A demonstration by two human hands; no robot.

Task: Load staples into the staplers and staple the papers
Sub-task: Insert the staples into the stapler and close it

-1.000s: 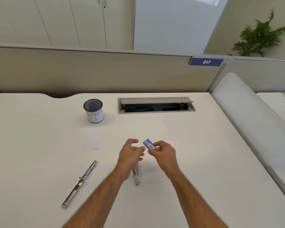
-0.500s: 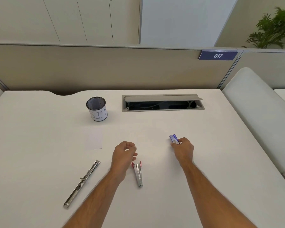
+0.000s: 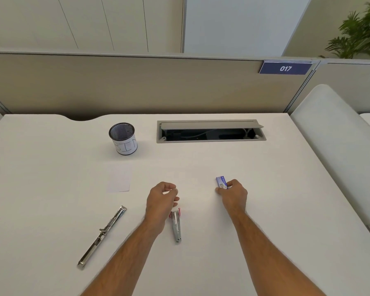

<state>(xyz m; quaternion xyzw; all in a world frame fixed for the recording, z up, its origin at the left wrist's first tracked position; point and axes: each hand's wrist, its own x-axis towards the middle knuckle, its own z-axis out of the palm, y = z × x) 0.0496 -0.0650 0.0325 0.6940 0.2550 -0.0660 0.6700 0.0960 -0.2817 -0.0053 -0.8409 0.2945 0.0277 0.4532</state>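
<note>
My right hand (image 3: 233, 194) grips a small blue staple box (image 3: 221, 182) and rests with it on the white desk (image 3: 51, 189). My left hand (image 3: 161, 198) hovers left of it with fingers curled and thumb pinched to them; whether anything sits in the pinch is too small to tell. Just below that hand lies a small silver stapler with red trim (image 3: 176, 225), its top swung open. A long chrome stapler (image 3: 103, 235) lies unfolded flat to the left. A white slip of paper (image 3: 119, 178) lies beyond it.
A black mesh cup with a white label (image 3: 123, 138) stands at the back left. An open cable hatch (image 3: 209, 131) is set into the desk behind my hands. A beige partition closes the back, and a padded divider (image 3: 333, 146) runs along the right edge.
My hands were together at the staple box. The right hand has carried the box off to the right and lowered it to the desk; the left hand has stayed above the small stapler.
</note>
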